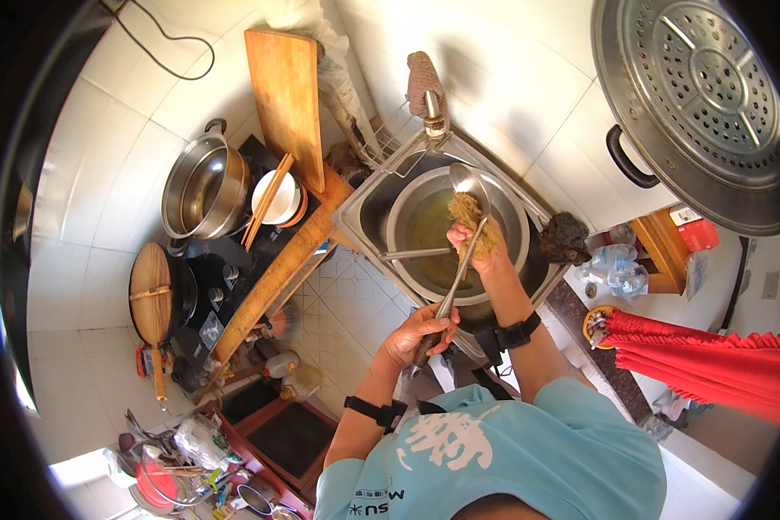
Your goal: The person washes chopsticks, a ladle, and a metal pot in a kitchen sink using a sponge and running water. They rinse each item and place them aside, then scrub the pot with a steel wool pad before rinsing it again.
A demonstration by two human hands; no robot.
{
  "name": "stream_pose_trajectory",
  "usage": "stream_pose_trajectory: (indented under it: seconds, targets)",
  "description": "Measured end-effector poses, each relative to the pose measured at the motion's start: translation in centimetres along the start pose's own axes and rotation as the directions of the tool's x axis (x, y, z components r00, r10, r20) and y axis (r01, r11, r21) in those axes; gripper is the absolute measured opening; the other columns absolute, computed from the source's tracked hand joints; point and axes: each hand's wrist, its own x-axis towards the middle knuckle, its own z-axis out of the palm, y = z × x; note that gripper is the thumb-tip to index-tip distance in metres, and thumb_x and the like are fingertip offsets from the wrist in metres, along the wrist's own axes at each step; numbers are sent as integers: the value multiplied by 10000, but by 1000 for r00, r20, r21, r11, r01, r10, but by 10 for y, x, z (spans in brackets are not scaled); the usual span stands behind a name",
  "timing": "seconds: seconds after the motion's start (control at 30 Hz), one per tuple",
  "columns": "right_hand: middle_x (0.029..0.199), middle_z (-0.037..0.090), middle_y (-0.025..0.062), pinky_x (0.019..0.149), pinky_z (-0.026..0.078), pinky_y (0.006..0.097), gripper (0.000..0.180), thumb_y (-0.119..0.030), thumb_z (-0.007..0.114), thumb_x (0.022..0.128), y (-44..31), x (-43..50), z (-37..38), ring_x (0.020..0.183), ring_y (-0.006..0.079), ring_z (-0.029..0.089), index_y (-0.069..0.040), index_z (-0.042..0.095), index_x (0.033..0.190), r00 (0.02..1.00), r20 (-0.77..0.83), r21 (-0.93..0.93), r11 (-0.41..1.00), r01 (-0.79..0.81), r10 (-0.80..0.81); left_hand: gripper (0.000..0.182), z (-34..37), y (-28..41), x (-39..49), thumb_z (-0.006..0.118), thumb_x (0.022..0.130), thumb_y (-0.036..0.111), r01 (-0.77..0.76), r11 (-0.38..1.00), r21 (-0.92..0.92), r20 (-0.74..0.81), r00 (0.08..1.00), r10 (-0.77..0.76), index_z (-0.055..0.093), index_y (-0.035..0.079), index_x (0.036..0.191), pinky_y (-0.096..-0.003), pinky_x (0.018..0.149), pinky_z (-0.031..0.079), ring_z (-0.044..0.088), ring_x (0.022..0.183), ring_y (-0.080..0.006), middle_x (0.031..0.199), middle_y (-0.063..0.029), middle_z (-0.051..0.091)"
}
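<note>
My left hand (422,333) grips the dark handle of a long metal ladle (463,263), whose bowl is raised over a metal basin. My right hand (484,250) holds a yellow-brown fibrous scrubber (466,209) against the ladle near its bowl. Beneath both, the round metal basin (395,227) holds murky yellowish water and stands in a steel sink (359,207). Another metal utensil handle (416,253) lies across the basin's left rim; its far end is hidden. The faucet (433,120) rises behind the basin, with a brown knitted cloth (422,78) over it.
Left of the sink are a steel pot (198,188), a white bowl (279,201) with wooden chopsticks (268,201) across it, an upright cutting board (289,97) and a pan with a wooden lid (151,292). A perforated steamer (708,84) hangs at upper right, above a red cloth (702,364).
</note>
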Motion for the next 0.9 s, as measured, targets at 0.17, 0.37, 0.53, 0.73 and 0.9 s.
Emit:
stream_pose_trajectory:
  seconds: [0.17, 0.37, 0.53, 0.73, 0.9]
  targets:
    - [765, 619, 90, 531, 466, 338, 299, -267, 526, 969, -7, -5, -10, 555, 200, 582, 3, 592, 1080, 936, -319, -549, 834, -53, -150, 311, 13, 5, -2, 608, 903, 146, 0, 990, 140, -187, 982, 27, 502, 25, 1170, -207, 403, 376, 490, 460, -102, 690, -60, 567]
    - [962, 634, 106, 792, 509, 362, 259, -186, 588, 940, -33, -22, 5, 903, 252, 637, -3, 592, 1124, 739, 46, -997, 20, 80, -672, 464, 13, -3, 3, 591, 860, 129, 170, 717, 676, -566, 743, 357, 457, 37, 1294, -356, 588, 517, 630, 592, -262, 778, -148, 645]
    - [943, 583, 102, 768, 470, 409, 299, -103, 644, 808, -38, -10, 51, 860, 296, 579, -56, 592, 1098, 692, 718, -304, -928, 215, -75, 508, 10, -8, 3, 586, 820, 107, 202, 532, 822, -503, 696, 512, 445, 36, 1302, -466, 766, 497, 610, 839, -469, 877, -259, 648]
    - [841, 534, 77, 733, 434, 384, 334, -11, 668, 692, -41, 10, 70, 820, 263, 552, -85, 611, 1012, 723, 653, 150, -974, 168, 225, 496, 19, -14, 1, 590, 803, 80, 175, 492, 853, -464, 685, 562, 462, 34, 1280, -482, 727, 488, 599, 804, -479, 827, -277, 620]
    - [870, 586, 123, 698, 464, 447, 257, -103, 693, 729, -8, -4, 28, 798, 366, 585, -51, 603, 965, 817, 525, -442, -897, 23, -237, 486, 14, -25, 10, 589, 792, 77, 110, 577, 809, -475, 702, 531, 501, 14, 1266, -380, 690, 490, 626, 720, -303, 804, -209, 622]
